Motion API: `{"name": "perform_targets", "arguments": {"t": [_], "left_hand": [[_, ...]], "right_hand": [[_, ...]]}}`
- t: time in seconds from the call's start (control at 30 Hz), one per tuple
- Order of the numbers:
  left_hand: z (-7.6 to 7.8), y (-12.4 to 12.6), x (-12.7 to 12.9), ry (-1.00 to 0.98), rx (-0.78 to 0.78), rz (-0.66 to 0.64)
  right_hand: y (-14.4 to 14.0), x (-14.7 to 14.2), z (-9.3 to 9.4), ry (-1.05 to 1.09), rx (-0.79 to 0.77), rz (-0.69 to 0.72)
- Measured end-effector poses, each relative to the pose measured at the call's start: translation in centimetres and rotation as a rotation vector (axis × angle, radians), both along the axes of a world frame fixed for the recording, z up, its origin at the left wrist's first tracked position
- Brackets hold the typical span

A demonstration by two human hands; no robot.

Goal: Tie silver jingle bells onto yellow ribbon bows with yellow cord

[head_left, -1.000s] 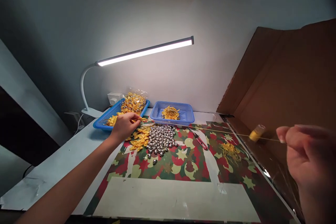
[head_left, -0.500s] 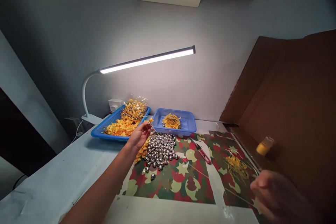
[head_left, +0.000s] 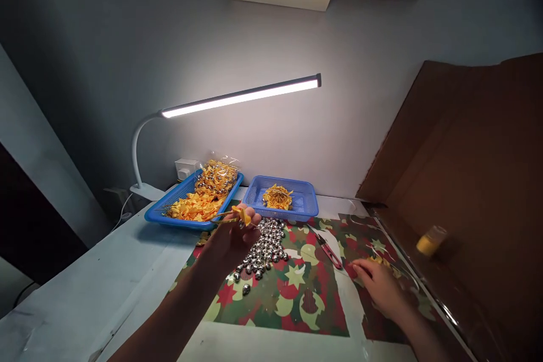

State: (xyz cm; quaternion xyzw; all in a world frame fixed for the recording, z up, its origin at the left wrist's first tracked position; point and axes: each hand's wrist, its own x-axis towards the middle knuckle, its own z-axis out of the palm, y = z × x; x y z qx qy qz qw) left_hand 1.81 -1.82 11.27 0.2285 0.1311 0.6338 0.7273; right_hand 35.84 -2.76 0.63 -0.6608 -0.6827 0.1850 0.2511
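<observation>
Left hand point(head_left: 231, 237) up over the table point(head_left: 85, 288), fingers pinched shut on a small yellow bow point(head_left: 242, 214), holding it just above the near edge of the heap of silver bells point(head_left: 263, 246). Right hand point(head_left: 379, 283) down flat on the camo-star mat point(head_left: 297, 294), fingers loosely spread and reaching into a little tangle of yellow thread point(head_left: 377, 261); can't tell if anything's actually gripped there, too blurry. Red-handled snips point(head_left: 328, 250) lying on the mat between the bells and the right hand. Two blue baskets at the back: the long one point(head_left: 169, 216) full of more yellow bows plus a clear bag, the smaller one point(head_left: 303, 198) with a clump of yellow bits. Desk lamp point(head_left: 237, 96) lit overhead, cardboard panel point(head_left: 466, 153) standing on the right with a small yellow spool point(head_left: 430, 240) just in front.
</observation>
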Motion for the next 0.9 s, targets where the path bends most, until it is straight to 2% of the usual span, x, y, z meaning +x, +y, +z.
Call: {"name": "perform_targets", "arguments": {"t": [0.1, 0.23, 0.33, 0.4, 0.43, 0.47, 0.6, 0.67, 0.73, 0.83, 0.9], "left_hand": [[-0.2, -2.5, 0.9, -0.081, 0.127, -0.257], [-1.9, -5.7, 2.5, -0.063, 0.196, -0.515], [-3.4, -7.7, 3.2, 0.033, 0.164, -0.639], [-3.7, -8.1, 2.9, 0.067, 0.137, -0.670], [-3.5, -7.8, 2.5, 0.080, 0.110, -0.631], [-3.3, -7.1, 2.1, 0.080, 0.077, -0.539], [-2.2, -1.6, 0.6, 0.279, -0.290, 0.147], [-2.8, 1.2, 0.5, 0.318, -0.350, 0.204], [-4.1, 2.9, 0.9, 0.352, -0.385, 0.224], [-6.3, 3.6, 1.7, 0.406, -0.417, 0.237], [-7.5, 3.2, 2.2, 0.441, -0.423, 0.236]], "right_hand": [[1.9, -2.0, 0.8, -0.400, 0.069, -0.091], [4.5, -3.7, 1.2, -0.477, 0.114, -0.145], [6.2, -4.4, 0.8, -0.474, 0.133, -0.135], [6.9, -4.9, 0.4, -0.440, 0.147, -0.116], [7.1, -5.1, 0.2, -0.413, 0.156, -0.107], [7.2, -5.3, 0.1, -0.377, 0.165, -0.099], [6.5, -6.7, 0.3, -0.163, 0.204, -0.094], [5.7, -8.0, 0.5, -0.029, 0.220, -0.067], [4.7, -9.8, 0.7, 0.094, 0.218, -0.018], [2.9, -12.8, 0.7, 0.280, 0.192, 0.044], [1.8, -14.6, 0.8, 0.591, 0.161, 0.106]]}}
